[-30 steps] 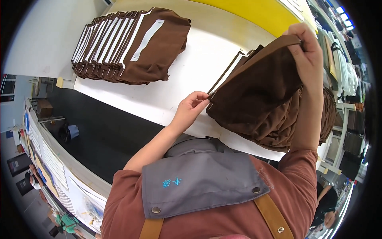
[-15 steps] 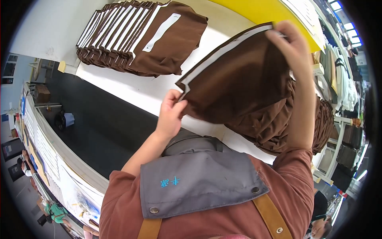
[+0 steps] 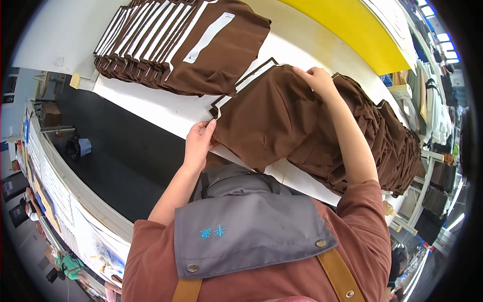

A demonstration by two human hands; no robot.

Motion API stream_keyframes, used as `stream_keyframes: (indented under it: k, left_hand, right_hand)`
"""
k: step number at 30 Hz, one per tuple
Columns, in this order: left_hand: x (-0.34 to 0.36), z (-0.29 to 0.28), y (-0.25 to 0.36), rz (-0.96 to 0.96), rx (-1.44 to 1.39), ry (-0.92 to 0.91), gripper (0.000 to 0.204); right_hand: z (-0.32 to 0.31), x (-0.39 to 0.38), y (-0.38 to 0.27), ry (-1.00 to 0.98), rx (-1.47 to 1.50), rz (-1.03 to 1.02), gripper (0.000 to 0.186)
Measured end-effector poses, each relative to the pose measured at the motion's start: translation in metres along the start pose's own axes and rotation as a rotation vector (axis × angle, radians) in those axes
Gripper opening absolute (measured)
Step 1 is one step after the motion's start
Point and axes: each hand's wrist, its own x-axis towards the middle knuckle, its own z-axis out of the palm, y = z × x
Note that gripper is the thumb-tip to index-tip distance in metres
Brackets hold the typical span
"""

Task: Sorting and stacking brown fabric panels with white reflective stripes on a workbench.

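A brown fabric panel (image 3: 266, 116) with a white strip along its far left edge lies spread across the white table in front of me. My left hand (image 3: 197, 145) pinches its near left corner between thumb and fingers, beside the end of the white strip. At the panel's far edge, just right of its corner, my right hand (image 3: 318, 83) has its fingertips closed on the cloth. To the right, a heap of crumpled brown fabric (image 3: 380, 143) adjoins the panel. A fanned stack of brown panels (image 3: 226, 55) with white strips lies at the far left.
A yellow board (image 3: 347, 32) borders the white table (image 3: 156, 103) at the back. Left of the table is a dark floor (image 3: 115, 146), with another long worktable (image 3: 75, 201) beyond. Hanging garments (image 3: 427, 100) and a white rack (image 3: 422, 186) stand at the right.
The panel, held up and tilted before, has come down flat on the table. My right hand has moved down and left with its far edge; my left hand has shifted slightly left and down.
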Motion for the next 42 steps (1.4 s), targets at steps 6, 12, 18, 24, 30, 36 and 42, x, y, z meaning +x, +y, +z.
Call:
stream_keyframes:
  k: [6, 12, 18, 24, 30, 36, 42]
  left_hand:
    - [0.003, -0.003, -0.002, 0.142, 0.303, -0.030, 0.022]
    - [-0.050, -0.012, 0.058, 0.546, 0.491, -0.343, 0.023]
    - [-0.018, -0.034, 0.102, 0.895, 0.126, -0.136, 0.058]
    - [0.039, -0.050, 0.131, 0.974, 0.627, -0.064, 0.025]
    - [0.077, -0.058, 0.124, 0.856, 0.624, -0.091, 0.024]
    - [0.074, -0.060, 0.139, 0.922, 0.771, -0.047, 0.023]
    - [0.090, -0.067, 0.124, 0.871, 0.927, -0.076, 0.024]
  right_hand:
    - [0.017, 0.010, -0.002, -0.001, 0.110, -0.184, 0.040]
    - [-0.066, -0.051, -0.028, -0.019, 0.912, -0.276, 0.040]
    - [-0.112, -0.034, -0.150, 0.053, 0.799, -0.387, 0.038]
    - [-0.048, 0.096, -0.195, 0.222, 0.411, -0.504, 0.036]
    - [0.004, 0.148, -0.174, 0.173, 0.418, -0.326, 0.035]
    - [-0.002, 0.143, -0.168, 0.127, 0.549, -0.253, 0.031]
    - [0.031, 0.153, -0.161, 0.250, 0.148, -0.289, 0.040]
